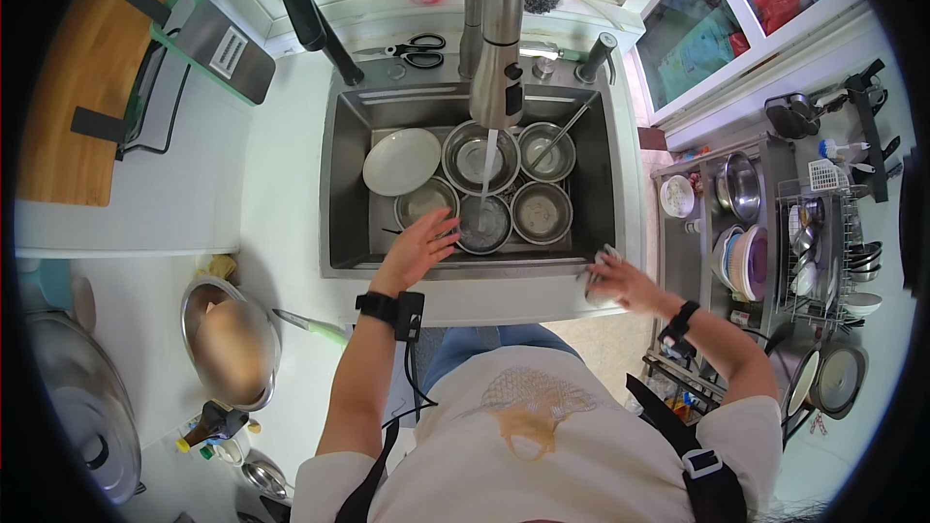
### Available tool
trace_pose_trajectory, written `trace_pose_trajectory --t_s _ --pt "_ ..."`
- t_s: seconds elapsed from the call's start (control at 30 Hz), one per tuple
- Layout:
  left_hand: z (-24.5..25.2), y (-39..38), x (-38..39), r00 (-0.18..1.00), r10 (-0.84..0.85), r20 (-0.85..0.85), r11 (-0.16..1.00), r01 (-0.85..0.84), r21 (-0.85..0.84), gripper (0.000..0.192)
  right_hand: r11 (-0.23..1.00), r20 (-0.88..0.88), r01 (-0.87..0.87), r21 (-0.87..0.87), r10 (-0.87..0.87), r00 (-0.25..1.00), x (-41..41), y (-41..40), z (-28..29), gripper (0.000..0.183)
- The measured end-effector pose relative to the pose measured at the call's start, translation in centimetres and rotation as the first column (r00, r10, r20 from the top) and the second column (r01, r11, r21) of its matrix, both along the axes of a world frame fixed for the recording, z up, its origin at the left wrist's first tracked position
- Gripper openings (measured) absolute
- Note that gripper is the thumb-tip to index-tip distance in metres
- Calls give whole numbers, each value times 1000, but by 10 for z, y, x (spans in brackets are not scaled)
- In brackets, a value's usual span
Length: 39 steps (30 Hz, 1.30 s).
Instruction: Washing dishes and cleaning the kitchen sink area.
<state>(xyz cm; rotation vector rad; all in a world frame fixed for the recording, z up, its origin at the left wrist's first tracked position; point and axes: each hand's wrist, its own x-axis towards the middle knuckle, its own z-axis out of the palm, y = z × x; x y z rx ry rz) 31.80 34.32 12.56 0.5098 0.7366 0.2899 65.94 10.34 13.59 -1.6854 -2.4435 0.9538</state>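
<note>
Water runs from the steel faucet (498, 87) into the metal bowls in the sink (349, 269). My left hand (418, 250), its fingers apart and holding nothing, hovers over the sink's front edge beside a metal bowl (429, 203). At the front right corner my right hand (621, 283) is on a crumpled greyish cloth or scrubber (604, 280); blur hides its exact kind. A white oval plate (402, 162) lies at the sink's left. Several round metal bowls stand beside it, one bowl (482, 224) with water in it. A thin metal utensil (559, 134) leans in the back right bowl (546, 152).
Black-handled scissors (418, 51) lie behind the sink. On the left counter are a green-handled knife (312, 325), a metal basin (190, 319) with blurred contents, a dark bottle (211, 425) and a wooden cutting board (80, 87). A dish rack (817, 254) stands at right.
</note>
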Motion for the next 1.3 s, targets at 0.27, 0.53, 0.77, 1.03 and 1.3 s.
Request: trace_pose_trajectory --t_s 0.27,0.53,0.77,1.03,1.3 --pt "-32 -21 -22 971 226 -76 958 -236 -162 38 865 -8 -330 378 359 933 -135 93 -32 37" --pt "-40 0 34 947 171 -271 983 -183 -20 45 652 -638 253 -715 -756 144 -134 221 -94 28" --pt "-79 31 111 951 289 106 946 -267 -185 60 544 -619 522 -657 -784 37 -149 222 -80 60" --pt "-76 -6 137 953 291 81 941 -270 -206 49 431 -653 855 -288 -741 154 -123 227 -103 50" --pt "-95 -1 121 941 336 31 942 -335 -26 40 600 -550 787 147 -612 569 -125 234 -92 40"
